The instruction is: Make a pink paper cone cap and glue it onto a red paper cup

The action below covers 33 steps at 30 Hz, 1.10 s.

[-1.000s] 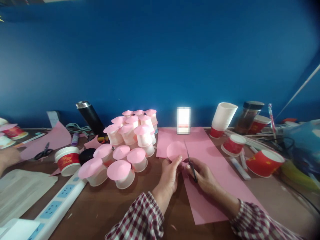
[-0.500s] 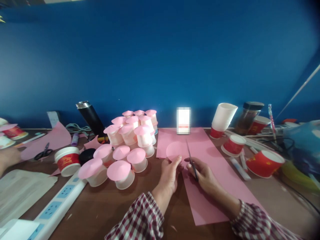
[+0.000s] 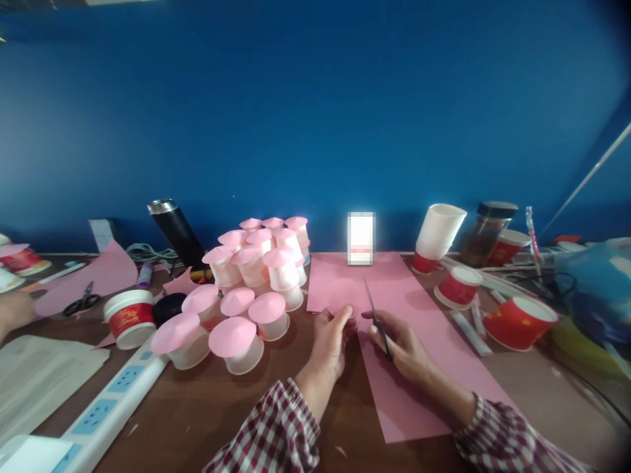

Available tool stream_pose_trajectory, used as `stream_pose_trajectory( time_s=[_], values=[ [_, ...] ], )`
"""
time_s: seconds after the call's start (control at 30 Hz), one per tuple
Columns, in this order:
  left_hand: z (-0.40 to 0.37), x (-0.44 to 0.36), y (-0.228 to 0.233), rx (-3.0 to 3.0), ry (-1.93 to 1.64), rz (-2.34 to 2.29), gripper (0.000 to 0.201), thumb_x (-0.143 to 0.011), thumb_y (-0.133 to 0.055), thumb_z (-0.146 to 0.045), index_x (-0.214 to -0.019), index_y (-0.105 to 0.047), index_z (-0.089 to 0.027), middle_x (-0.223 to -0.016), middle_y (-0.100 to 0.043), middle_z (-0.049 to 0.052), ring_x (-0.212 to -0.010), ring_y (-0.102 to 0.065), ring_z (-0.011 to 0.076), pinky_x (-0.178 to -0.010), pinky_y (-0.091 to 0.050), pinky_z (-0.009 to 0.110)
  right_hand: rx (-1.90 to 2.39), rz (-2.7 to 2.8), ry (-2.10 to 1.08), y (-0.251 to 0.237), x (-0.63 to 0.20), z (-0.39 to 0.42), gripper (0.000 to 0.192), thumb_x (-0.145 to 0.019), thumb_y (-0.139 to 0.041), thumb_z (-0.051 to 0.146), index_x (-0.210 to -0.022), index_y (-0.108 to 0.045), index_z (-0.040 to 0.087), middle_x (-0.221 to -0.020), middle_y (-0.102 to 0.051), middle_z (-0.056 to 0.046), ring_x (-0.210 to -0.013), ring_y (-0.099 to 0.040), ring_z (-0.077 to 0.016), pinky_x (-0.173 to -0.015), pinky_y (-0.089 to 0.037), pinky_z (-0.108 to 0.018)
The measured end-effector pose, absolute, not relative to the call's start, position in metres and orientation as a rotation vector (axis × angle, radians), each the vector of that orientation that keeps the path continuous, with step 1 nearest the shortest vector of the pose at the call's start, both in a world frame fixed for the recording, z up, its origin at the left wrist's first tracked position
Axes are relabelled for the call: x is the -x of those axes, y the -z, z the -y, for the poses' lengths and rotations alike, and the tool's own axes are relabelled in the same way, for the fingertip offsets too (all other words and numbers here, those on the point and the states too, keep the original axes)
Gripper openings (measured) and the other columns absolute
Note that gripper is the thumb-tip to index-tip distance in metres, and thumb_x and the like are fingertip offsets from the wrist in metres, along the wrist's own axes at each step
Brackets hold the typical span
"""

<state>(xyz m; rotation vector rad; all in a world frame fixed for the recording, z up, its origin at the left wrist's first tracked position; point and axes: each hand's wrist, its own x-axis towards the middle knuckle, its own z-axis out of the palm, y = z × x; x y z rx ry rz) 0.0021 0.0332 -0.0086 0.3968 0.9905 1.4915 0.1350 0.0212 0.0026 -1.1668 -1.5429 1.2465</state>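
My left hand (image 3: 331, 337) pinches the near edge of a pink paper circle (image 3: 344, 294), which lies flat over a pink paper sheet (image 3: 419, 328). My right hand (image 3: 401, 343) grips small black scissors (image 3: 377, 319) with the blades pointing away from me, just right of the circle. Both hands hover over the brown table (image 3: 207, 414), close together. A cluster of white cups capped with pink paper cones (image 3: 246, 289) stands left of my left hand.
A black flask (image 3: 176, 231), a red-and-white cup (image 3: 129, 318), a power strip (image 3: 106, 401) and spare scissors (image 3: 81, 301) lie at left. Red paper cups (image 3: 520, 320), a white cup stack (image 3: 438, 233), a jar (image 3: 488, 230) and glue sticks sit at right. Another person's hand (image 3: 12, 312) shows at far left.
The pink circle has dropped from a raised tilt to lie flatter against the sheet. My hands barely shifted, and the view drifted slightly left.
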Motion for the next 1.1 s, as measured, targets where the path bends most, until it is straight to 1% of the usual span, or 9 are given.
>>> stream_pose_trajectory(
  time_s=[0.13,0.27,0.33,0.5,0.77,0.83,0.97,1.1],
  values=[
    [-0.0323,-0.0032,0.0091,-0.411,-1.483,-0.971,0.029,-0.059,-0.079,-0.026,-0.074,-0.057,-0.015,-0.065,-0.061,-0.001,-0.057,-0.058,0.0092,-0.056,-0.047,0.021,1.171,1.550,-1.246,-0.0038,-0.1354,-0.0207,0.051,-0.079,-0.057,0.053,-0.112,-0.058,0.015,-0.077,-0.063,-0.004,-0.079,-0.059,-0.0196,-0.065,-0.048,-0.028],
    [-0.0314,-0.0043,0.0101,-0.432,-1.488,-0.953,0.029,-0.059,-0.079,-0.026,-0.075,-0.057,-0.015,-0.066,-0.061,0.000,-0.059,-0.059,0.0101,-0.057,-0.048,0.022,1.172,1.584,-1.245,-0.0038,-0.1361,-0.0201,0.053,-0.082,-0.055,0.053,-0.116,-0.055,0.012,-0.077,-0.063,-0.003,-0.067,-0.056,-0.0145,-0.059,-0.046,-0.025],
    [-0.0314,-0.0041,0.0114,-0.451,-1.485,-0.952,0.028,-0.060,-0.079,-0.027,-0.075,-0.058,-0.014,-0.066,-0.061,0.000,-0.059,-0.059,0.0102,-0.058,-0.048,0.022,1.178,1.591,-1.239,-0.0033,-0.1361,-0.0202,0.053,-0.082,-0.054,0.053,-0.116,-0.055,0.012,-0.076,-0.062,-0.003,-0.064,-0.054,-0.0135,-0.057,-0.045,-0.025],
    [-0.0319,-0.0033,0.0143,-0.486,-1.479,-0.929,0.028,-0.061,-0.078,-0.029,-0.075,-0.060,-0.013,-0.067,-0.063,0.002,-0.061,-0.061,0.0114,-0.059,-0.049,0.023,1.156,1.601,-1.232,-0.0029,-0.1358,-0.0209,0.051,-0.082,-0.056,0.052,-0.116,-0.056,0.014,-0.082,-0.064,-0.005,-0.077,-0.058,-0.0182,-0.065,-0.047,-0.027],
    [-0.0312,-0.0044,0.0103,-0.445,-1.463,-0.971,0.027,-0.060,-0.078,-0.028,-0.076,-0.061,-0.014,-0.062,-0.062,0.000,-0.056,-0.059,0.0102,-0.056,-0.048,0.022,1.152,1.557,-1.266,-0.0031,-0.1347,-0.0202,0.054,-0.079,-0.059,0.052,-0.115,-0.056,0.012,-0.080,-0.064,-0.004,-0.072,-0.057,-0.0165,-0.064,-0.047,-0.026],
    [-0.0310,-0.0045,0.0094,-0.443,-1.468,-0.974,0.028,-0.059,-0.079,-0.027,-0.076,-0.061,-0.014,-0.063,-0.063,0.000,-0.057,-0.059,0.0103,-0.056,-0.048,0.022,1.145,1.551,-1.273,-0.0037,-0.1343,-0.0199,0.053,-0.079,-0.059,0.052,-0.115,-0.057,0.012,-0.079,-0.064,-0.004,-0.071,-0.057,-0.0158,-0.063,-0.046,-0.025],
    [-0.0311,-0.0045,0.0107,-0.464,-1.472,-0.965,0.027,-0.061,-0.077,-0.027,-0.077,-0.061,-0.013,-0.064,-0.063,0.001,-0.058,-0.059,0.0105,-0.058,-0.048,0.023,1.126,1.555,-1.276,-0.0046,-0.1345,-0.0197,0.050,-0.079,-0.060,0.049,-0.114,-0.058,0.013,-0.083,-0.065,-0.005,-0.078,-0.057,-0.0171,-0.068,-0.047,-0.026],
    [-0.0313,-0.0047,0.0120,-0.489,-1.459,-0.971,0.026,-0.063,-0.076,-0.028,-0.079,-0.062,-0.012,-0.068,-0.064,0.002,-0.060,-0.060,0.0109,-0.060,-0.049,0.023,1.143,1.575,-1.253,-0.0031,-0.1353,-0.0205,0.049,-0.080,-0.059,0.049,-0.113,-0.058,0.013,-0.082,-0.064,-0.005,-0.075,-0.057,-0.0172,-0.067,-0.047,-0.028]
  ],
)
